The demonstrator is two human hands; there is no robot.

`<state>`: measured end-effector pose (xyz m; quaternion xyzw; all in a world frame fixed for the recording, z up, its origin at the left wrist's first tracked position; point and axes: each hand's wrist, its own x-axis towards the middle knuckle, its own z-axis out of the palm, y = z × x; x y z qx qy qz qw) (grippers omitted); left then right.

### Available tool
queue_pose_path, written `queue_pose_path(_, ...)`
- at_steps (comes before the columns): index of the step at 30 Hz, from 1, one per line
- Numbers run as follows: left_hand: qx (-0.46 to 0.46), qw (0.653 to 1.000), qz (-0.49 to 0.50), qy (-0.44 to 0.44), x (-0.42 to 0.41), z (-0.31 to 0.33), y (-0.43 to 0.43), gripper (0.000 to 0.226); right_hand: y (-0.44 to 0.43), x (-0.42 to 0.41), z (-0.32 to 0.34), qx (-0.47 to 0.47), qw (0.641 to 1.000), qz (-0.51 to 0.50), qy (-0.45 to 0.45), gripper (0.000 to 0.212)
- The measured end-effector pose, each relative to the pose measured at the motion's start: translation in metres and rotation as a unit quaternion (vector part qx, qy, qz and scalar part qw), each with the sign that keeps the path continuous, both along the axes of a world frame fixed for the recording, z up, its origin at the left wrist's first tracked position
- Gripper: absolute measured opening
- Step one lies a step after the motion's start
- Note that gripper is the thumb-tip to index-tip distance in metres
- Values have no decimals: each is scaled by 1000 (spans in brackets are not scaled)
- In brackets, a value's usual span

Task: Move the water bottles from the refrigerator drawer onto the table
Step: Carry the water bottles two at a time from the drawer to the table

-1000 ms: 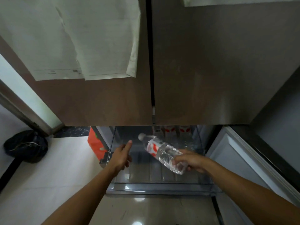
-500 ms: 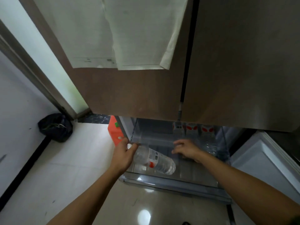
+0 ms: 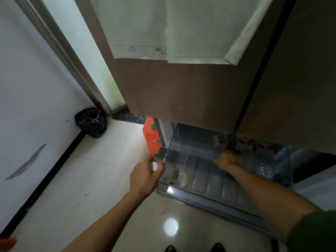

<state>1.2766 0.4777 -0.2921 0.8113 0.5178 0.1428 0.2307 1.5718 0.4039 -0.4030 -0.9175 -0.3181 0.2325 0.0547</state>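
The clear refrigerator drawer [image 3: 209,195] is pulled out below the brown refrigerator doors [image 3: 181,99]. My left hand [image 3: 145,176] is shut around the neck of a clear water bottle [image 3: 175,176] with a white cap, at the drawer's front left corner. My right hand [image 3: 228,159] reaches to the back of the drawer, its fingers curled around the lower part of a red-labelled water bottle [image 3: 220,142]. Two more red-labelled bottles [image 3: 244,143] stand to its right, their tops hidden under the door.
An orange box [image 3: 151,140] stands left of the drawer. A black bag [image 3: 91,122] lies in the corner by the wall. Papers [image 3: 181,30] hang on the refrigerator door. The pale glossy floor [image 3: 91,188] spreads to the left, and my shoes [image 3: 194,249] show at the bottom.
The bottle went from my right hand to my left, which now holds it by the neck. My right hand moved to the back of the drawer onto another bottle. The view swung left.
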Motion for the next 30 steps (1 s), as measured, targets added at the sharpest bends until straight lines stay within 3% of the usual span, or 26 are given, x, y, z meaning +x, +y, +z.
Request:
queue_pose_path(3,-1,1000,-21,3,7,-3,1,24,-27,-12,15,-11,999,4,49,86)
queue_pose_path(6,13,999,-33,3,11,-8,6,26,-65,-23,26,-97,989,111,25,106)
queue_pose_path(11,45,998,-38,-5,15,-6,3,24,-89,-32,41,-194,964,179,31,91)
queue_pose_path(14,44,999,-31,-6,14,-10,0,28,-59,-34,49,-121,975,185,8,95)
queue_pose_path(16,41,999,-28,-2,14,-12,-2,29,-25,-39,48,-76,978,192,-11,85)
queue_pose_path(23,35,999,-31,15,11,-10,-5,32,19,-66,23,-129,965,220,-57,43)
queue_pose_path(30,46,996,-80,12,8,-7,2,29,-20,-65,67,-68,971,210,-94,45)
